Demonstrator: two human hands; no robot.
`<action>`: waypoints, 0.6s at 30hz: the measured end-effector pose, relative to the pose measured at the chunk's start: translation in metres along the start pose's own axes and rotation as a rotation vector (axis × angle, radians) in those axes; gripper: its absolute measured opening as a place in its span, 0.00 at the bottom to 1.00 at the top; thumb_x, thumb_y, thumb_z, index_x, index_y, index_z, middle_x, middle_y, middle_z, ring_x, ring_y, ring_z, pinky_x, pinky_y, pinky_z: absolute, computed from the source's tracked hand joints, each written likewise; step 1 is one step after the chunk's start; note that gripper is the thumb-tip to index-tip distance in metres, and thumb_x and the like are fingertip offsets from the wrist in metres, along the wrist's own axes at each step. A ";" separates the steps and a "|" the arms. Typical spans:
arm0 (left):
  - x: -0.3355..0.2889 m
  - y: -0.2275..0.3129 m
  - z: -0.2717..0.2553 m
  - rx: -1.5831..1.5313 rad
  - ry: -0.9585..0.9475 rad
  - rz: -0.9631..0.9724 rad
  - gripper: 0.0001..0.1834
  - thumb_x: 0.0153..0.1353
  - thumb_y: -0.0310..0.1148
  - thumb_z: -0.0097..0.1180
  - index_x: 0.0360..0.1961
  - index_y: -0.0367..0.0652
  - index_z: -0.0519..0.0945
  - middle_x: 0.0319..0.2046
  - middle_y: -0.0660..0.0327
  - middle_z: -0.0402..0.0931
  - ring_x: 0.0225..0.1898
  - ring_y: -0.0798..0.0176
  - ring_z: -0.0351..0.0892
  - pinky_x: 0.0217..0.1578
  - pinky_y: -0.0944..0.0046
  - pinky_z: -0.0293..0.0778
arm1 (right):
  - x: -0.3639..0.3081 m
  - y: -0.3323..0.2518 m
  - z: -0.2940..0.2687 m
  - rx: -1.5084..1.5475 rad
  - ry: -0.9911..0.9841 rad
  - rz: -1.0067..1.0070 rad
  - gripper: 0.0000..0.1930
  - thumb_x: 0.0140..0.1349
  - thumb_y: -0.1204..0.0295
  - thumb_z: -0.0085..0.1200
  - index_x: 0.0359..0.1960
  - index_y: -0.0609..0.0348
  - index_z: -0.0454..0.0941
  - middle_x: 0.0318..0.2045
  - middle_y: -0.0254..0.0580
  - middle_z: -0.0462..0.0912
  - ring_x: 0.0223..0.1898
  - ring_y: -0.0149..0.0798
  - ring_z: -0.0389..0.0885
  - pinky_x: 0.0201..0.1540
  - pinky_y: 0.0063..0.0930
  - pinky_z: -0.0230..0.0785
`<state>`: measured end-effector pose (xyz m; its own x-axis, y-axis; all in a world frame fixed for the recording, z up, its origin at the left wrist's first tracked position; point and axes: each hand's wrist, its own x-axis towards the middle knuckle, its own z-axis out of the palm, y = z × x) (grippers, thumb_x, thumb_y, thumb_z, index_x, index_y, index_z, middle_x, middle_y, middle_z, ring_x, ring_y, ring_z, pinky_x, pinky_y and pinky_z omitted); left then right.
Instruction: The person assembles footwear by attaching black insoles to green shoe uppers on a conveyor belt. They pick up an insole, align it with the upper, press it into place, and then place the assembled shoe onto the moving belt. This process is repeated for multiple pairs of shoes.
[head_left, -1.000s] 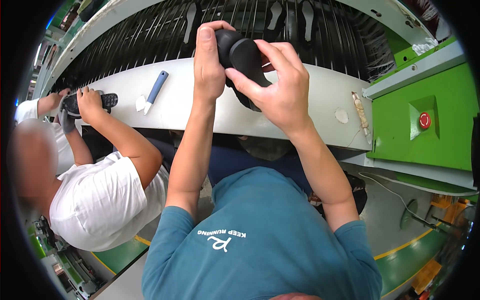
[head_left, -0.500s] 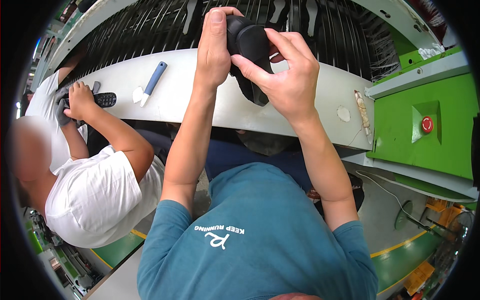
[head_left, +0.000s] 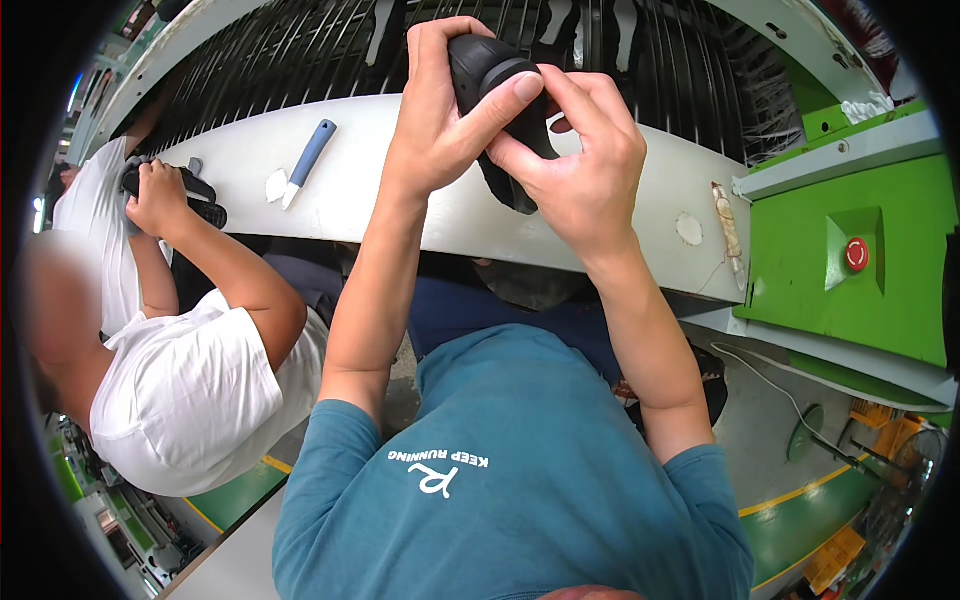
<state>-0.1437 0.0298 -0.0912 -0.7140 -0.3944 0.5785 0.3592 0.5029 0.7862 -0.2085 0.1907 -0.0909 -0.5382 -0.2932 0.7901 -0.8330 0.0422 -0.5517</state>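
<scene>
Both my hands hold one black moulded shoe piece (head_left: 492, 70) above the white curved ledge (head_left: 400, 200) of a conveyor. My left hand (head_left: 440, 110) wraps its far side, thumb pressed across the rounded top. My right hand (head_left: 575, 160) cups the lower part from the right, fingers curled behind it. Most of the piece is hidden between the palms.
A blue-handled scraper (head_left: 305, 162) lies on the ledge to the left. A person in a white shirt (head_left: 180, 390) at my left grips another black piece (head_left: 185, 195). Black conveyor slats (head_left: 650, 60) run behind. A green machine housing (head_left: 860, 260) with a red button (head_left: 856, 253) stands right.
My hands have lifted the black piece slightly higher and turned it, the left thumb now lying over its top. The person at left has kept working on their own piece.
</scene>
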 end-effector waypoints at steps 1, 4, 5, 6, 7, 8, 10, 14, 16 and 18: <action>-0.002 0.002 0.001 -0.005 0.006 0.003 0.36 0.66 0.47 0.79 0.63 0.36 0.74 0.52 0.52 0.71 0.49 0.57 0.78 0.51 0.57 0.79 | -0.001 -0.002 -0.001 -0.011 -0.003 -0.002 0.31 0.42 0.67 0.86 0.50 0.64 0.90 0.40 0.39 0.87 0.36 0.39 0.88 0.36 0.32 0.81; -0.010 0.010 0.000 -0.057 -0.001 0.010 0.35 0.67 0.45 0.77 0.63 0.37 0.72 0.53 0.54 0.70 0.48 0.60 0.77 0.50 0.59 0.78 | -0.005 -0.009 -0.007 -0.032 -0.037 -0.018 0.30 0.43 0.67 0.86 0.51 0.63 0.90 0.40 0.40 0.87 0.37 0.39 0.89 0.38 0.32 0.82; -0.013 0.012 -0.002 -0.068 0.001 0.043 0.34 0.67 0.43 0.76 0.63 0.37 0.71 0.52 0.54 0.70 0.48 0.61 0.77 0.50 0.59 0.78 | -0.006 -0.013 -0.010 -0.027 -0.065 -0.026 0.30 0.45 0.68 0.86 0.51 0.62 0.91 0.41 0.40 0.88 0.38 0.40 0.89 0.39 0.32 0.83; -0.016 0.012 -0.005 -0.080 0.001 0.076 0.33 0.67 0.42 0.75 0.63 0.38 0.71 0.52 0.55 0.70 0.48 0.61 0.77 0.50 0.60 0.77 | -0.005 -0.016 -0.014 -0.021 -0.093 -0.034 0.29 0.46 0.68 0.86 0.52 0.62 0.91 0.42 0.41 0.88 0.39 0.40 0.90 0.40 0.31 0.83; -0.020 0.013 -0.008 -0.091 0.002 0.108 0.32 0.68 0.41 0.74 0.64 0.38 0.70 0.52 0.55 0.69 0.47 0.62 0.76 0.49 0.61 0.77 | -0.003 -0.017 -0.019 0.087 -0.151 -0.008 0.28 0.48 0.68 0.85 0.53 0.61 0.91 0.43 0.41 0.89 0.41 0.39 0.90 0.42 0.32 0.83; -0.026 0.012 -0.011 -0.090 0.017 0.102 0.34 0.67 0.43 0.72 0.65 0.38 0.69 0.53 0.55 0.68 0.48 0.62 0.75 0.50 0.60 0.76 | -0.001 -0.016 -0.026 0.195 -0.211 0.018 0.27 0.50 0.68 0.85 0.53 0.60 0.91 0.44 0.41 0.89 0.42 0.39 0.90 0.43 0.32 0.84; -0.034 0.001 -0.016 -0.109 0.047 0.155 0.36 0.66 0.47 0.73 0.64 0.37 0.69 0.54 0.55 0.67 0.49 0.62 0.75 0.52 0.59 0.75 | 0.004 -0.017 -0.034 0.484 -0.315 0.203 0.22 0.58 0.71 0.82 0.55 0.57 0.92 0.47 0.42 0.91 0.47 0.38 0.91 0.48 0.32 0.84; -0.043 0.001 -0.012 -0.120 0.080 0.199 0.41 0.64 0.54 0.74 0.64 0.36 0.69 0.57 0.52 0.64 0.50 0.59 0.74 0.53 0.55 0.75 | 0.010 -0.002 -0.032 0.552 -0.305 0.109 0.09 0.62 0.77 0.78 0.43 0.58 0.94 0.44 0.40 0.90 0.44 0.34 0.89 0.49 0.29 0.82; -0.045 0.007 -0.007 -0.139 0.091 0.194 0.42 0.64 0.56 0.74 0.64 0.36 0.69 0.57 0.51 0.62 0.50 0.57 0.74 0.52 0.54 0.76 | 0.009 0.003 -0.031 0.628 -0.355 0.156 0.08 0.63 0.81 0.77 0.42 0.60 0.93 0.46 0.42 0.89 0.47 0.35 0.88 0.52 0.30 0.81; -0.048 0.004 -0.009 -0.114 0.089 0.228 0.42 0.66 0.57 0.73 0.64 0.38 0.68 0.57 0.52 0.63 0.50 0.55 0.75 0.52 0.50 0.78 | 0.007 0.002 -0.027 0.653 -0.327 0.143 0.07 0.62 0.78 0.78 0.40 0.58 0.93 0.43 0.38 0.89 0.43 0.33 0.88 0.49 0.28 0.81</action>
<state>-0.1028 0.0443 -0.1135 -0.5527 -0.3495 0.7565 0.5741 0.4983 0.6497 -0.2177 0.2147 -0.0790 -0.4852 -0.6011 0.6351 -0.4571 -0.4448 -0.7702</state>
